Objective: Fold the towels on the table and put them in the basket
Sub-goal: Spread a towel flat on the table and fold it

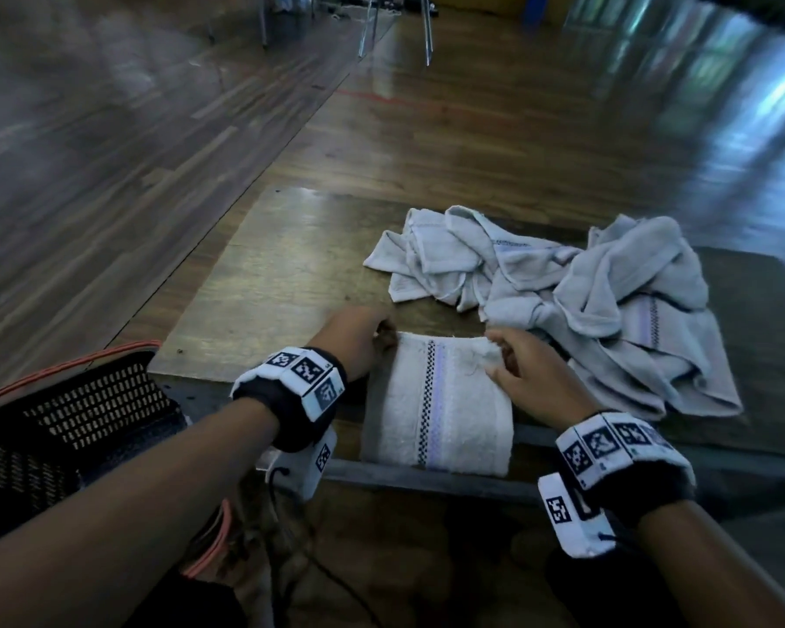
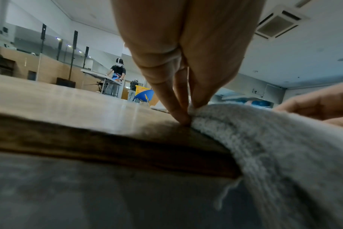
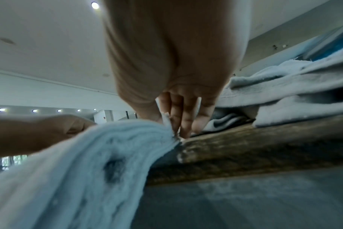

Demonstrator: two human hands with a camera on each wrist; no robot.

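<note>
A folded white towel (image 1: 436, 407) with a checked stripe lies at the near edge of the wooden table (image 1: 264, 283). The left hand (image 1: 359, 339) pinches its far left corner; the right hand (image 1: 529, 378) pinches its far right corner. Crumpled grey towels (image 1: 576, 301) lie just beyond the folded towel. A black basket (image 1: 64, 428) stands left of it.
</note>
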